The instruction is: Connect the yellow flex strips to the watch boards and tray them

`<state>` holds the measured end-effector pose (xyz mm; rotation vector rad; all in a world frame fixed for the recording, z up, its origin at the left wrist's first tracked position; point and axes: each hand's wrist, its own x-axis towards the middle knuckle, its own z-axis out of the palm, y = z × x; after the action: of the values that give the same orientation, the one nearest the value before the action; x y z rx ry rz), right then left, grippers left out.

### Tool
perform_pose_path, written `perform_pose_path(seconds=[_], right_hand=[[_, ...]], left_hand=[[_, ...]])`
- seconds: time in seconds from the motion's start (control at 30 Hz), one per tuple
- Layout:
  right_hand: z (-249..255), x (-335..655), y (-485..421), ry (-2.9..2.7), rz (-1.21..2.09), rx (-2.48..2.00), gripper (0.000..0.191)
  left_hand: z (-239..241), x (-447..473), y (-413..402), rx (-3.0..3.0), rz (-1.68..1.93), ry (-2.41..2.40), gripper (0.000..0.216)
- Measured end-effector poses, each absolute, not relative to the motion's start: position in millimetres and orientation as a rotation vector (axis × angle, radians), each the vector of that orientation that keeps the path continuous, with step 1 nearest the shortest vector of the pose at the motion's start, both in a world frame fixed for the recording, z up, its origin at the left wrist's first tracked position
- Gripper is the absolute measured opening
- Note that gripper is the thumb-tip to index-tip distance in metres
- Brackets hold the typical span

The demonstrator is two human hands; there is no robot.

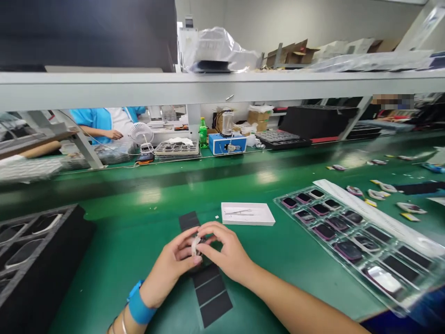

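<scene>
Between the fingertips of my left hand [168, 262] and my right hand [227, 253] is a small whitish part [195, 245]. Both hands are closed around it, and the fingers cover most of it, so its exact kind does not show. Below my hands, a strip of black rectangular pieces [210, 287] lies on the green work surface; part of it passes out of sight beneath the fingers. Just beyond my right hand sits a shallow white box [267, 215] with metal tweezers [239, 213] inside.
A clear plastic tray [333, 248] holding dark-faced, rounded frames lies at right, with loose frames [378, 194] behind it. At left stands a black foam tray [74, 241]. A shelf [222, 88] spans overhead; a co-worker's hand [114, 134] shows beyond it.
</scene>
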<state>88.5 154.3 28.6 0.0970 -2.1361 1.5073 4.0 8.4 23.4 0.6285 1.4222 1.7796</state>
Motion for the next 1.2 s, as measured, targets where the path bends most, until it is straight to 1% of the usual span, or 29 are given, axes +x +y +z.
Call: perform_pose_path(seconds=[0.13, 0.2, 0.3, 0.5, 0.87, 1.2], right_hand=[[35.3, 94.3, 161.8, -2.086, 1.294, 0.112, 0.012], [37.6, 96.2, 161.9, -2.106, 1.273, 0.120, 0.007], [37.3, 97.4, 157.2, -2.147, 1.264, 0.166, 0.007], [32.5, 96.8, 148.8, -2.140, 1.278, 0.226, 0.009], [30.7, 95.8, 147.5, -2.120, 1.260, 0.209, 0.007], [32.6, 95.2, 150.1, -2.234, 1.242, 0.074, 0.008]], left_hand=[[30.2, 8.0, 4.0, 0.410, 1.828, 1.203, 0.049], [31.7, 9.4, 3.0, 0.346, 1.862, 1.156, 0.045], [31.9, 9.9, 2.6, 0.303, 1.923, 1.131, 0.045], [33.3, 13.0, 2.2, 0.321, 1.992, 1.257, 0.051], [39.8, 17.6, 4.9, 0.425, 2.012, 1.420, 0.047], [35.5, 18.2, 9.7, 0.427, 2.048, 1.477, 0.047]])
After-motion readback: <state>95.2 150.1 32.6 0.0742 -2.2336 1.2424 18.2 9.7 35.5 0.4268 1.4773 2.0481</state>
